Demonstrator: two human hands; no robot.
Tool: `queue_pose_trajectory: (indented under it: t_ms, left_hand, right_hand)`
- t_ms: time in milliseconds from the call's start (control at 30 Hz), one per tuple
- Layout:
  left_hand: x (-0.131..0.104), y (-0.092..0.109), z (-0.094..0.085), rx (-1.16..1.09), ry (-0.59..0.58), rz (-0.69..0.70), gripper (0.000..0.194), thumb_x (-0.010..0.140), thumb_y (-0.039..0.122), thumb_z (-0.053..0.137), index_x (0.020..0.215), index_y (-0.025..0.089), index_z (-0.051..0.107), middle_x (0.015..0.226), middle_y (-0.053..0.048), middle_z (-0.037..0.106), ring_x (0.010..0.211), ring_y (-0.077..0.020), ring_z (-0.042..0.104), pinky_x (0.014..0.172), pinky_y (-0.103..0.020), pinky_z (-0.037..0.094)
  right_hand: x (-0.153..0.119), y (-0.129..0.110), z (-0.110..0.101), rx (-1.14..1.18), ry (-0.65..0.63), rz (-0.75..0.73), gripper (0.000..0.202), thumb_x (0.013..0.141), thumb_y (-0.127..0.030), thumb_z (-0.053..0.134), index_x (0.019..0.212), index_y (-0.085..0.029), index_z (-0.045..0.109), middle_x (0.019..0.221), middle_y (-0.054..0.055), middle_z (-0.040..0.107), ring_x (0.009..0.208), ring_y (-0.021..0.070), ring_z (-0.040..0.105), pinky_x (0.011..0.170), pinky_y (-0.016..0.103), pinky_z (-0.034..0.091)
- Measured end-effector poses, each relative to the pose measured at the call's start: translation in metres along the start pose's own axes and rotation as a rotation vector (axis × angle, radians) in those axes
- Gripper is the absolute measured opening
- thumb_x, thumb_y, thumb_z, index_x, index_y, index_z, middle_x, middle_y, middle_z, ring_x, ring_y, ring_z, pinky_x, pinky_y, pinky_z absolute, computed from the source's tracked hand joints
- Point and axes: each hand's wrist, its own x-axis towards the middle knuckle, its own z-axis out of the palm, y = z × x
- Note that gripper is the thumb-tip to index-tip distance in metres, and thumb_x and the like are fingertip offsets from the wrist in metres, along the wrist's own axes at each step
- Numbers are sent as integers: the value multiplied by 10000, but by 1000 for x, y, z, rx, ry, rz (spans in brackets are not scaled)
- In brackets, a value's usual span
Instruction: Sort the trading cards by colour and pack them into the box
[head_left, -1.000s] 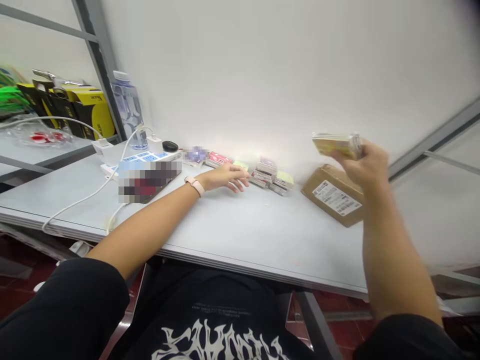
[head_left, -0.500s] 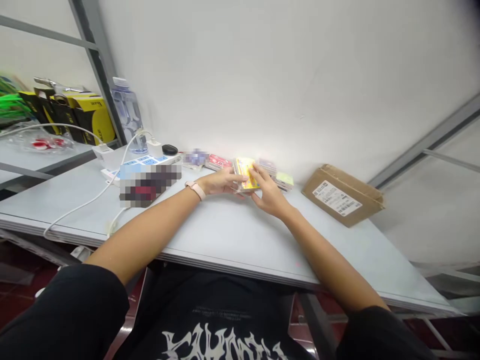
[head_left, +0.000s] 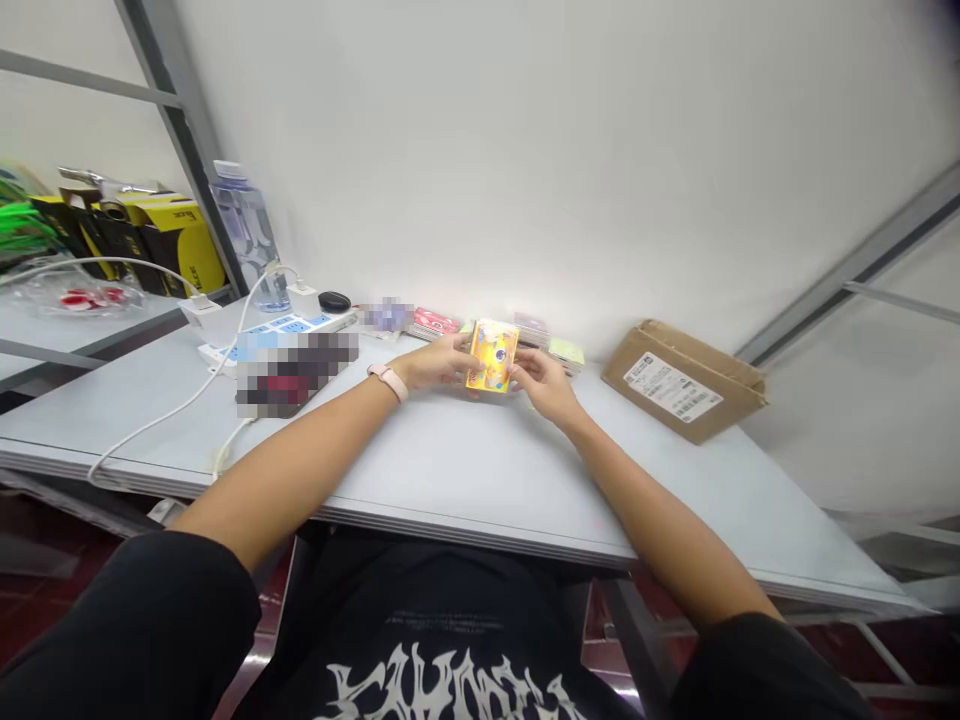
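A stack of yellow picture cards (head_left: 493, 352) is held up over the table, its printed face towards me. My left hand (head_left: 442, 362), with a pale band at the wrist, grips the stack's left edge, thumb on the front. On the right edge my right hand (head_left: 546, 384) closes with its thumb at the lower corner; its other fingers are partly hidden behind. Behind my hands, along the wall, lie a red card stack (head_left: 435, 322) and a yellow-green stack (head_left: 567, 351). A purplish stack (head_left: 531, 326) is partly covered by the held cards.
A cardboard box (head_left: 684, 382) stands at the right by the wall. Leftwards are a blurred-out dark object (head_left: 300, 375), a power strip (head_left: 277, 332) with white cables, a black oval object (head_left: 334, 302) and a water bottle (head_left: 246, 235). The table's front edge (head_left: 480, 540) is close to me.
The card stack has turned more upright, so its front shows more fully. My right hand has slid from over its face to its right edge. The view has shifted slightly.
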Motion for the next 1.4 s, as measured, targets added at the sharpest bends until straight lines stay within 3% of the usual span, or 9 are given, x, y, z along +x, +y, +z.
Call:
queue_pose_trajectory:
  t_ms: [267, 400, 700, 900, 1400]
  left_hand:
    - [0, 3, -1, 46, 69, 30, 597, 720, 214, 864, 1292, 226, 696, 1278, -100, 763, 1108, -239, 733, 823, -317, 594]
    - [0, 4, 0, 33, 82, 59, 618, 721, 219, 871, 1314, 220, 694, 1295, -112, 760, 1145, -251, 722, 858, -332, 584]
    - [2, 1, -1, 17, 55, 65, 617, 714, 213, 883, 1304, 208, 705, 1284, -124, 763, 1093, -239, 740, 868, -345, 590]
    - [4, -1, -2, 14, 36, 67, 599, 724, 227, 899, 1293, 207, 714, 1292, -124, 761, 1088, -237, 741, 853, -336, 598]
    - [1, 4, 5, -47, 34, 26, 491, 768, 201, 887, 1230, 162, 727, 1214, -138, 792, 1005, -237, 766, 801, -337, 630]
  right_hand:
    - [0, 1, -2, 61, -85, 103, 438, 879, -676, 709, 935, -243, 740, 876, 49, 778, 847, 246, 743, 726, 387, 623]
    - [-1, -1, -1, 48, -97, 110, 365, 853, -586, 753, 976, -242, 740, 853, 39, 772, 799, 238, 748, 722, 384, 611]
    - [-1, 0, 0, 55, -73, 157, 349, 797, -560, 792, 926, -245, 718, 785, 23, 765, 714, 226, 731, 715, 399, 623]
    - [-1, -1, 0, 75, -72, 198, 248, 799, -463, 811, 909, -254, 735, 799, 18, 778, 683, 221, 722, 724, 423, 643]
    - [-2, -2, 1, 94, -79, 246, 196, 842, -400, 794, 871, -225, 711, 716, 9, 733, 614, 198, 687, 669, 391, 624]
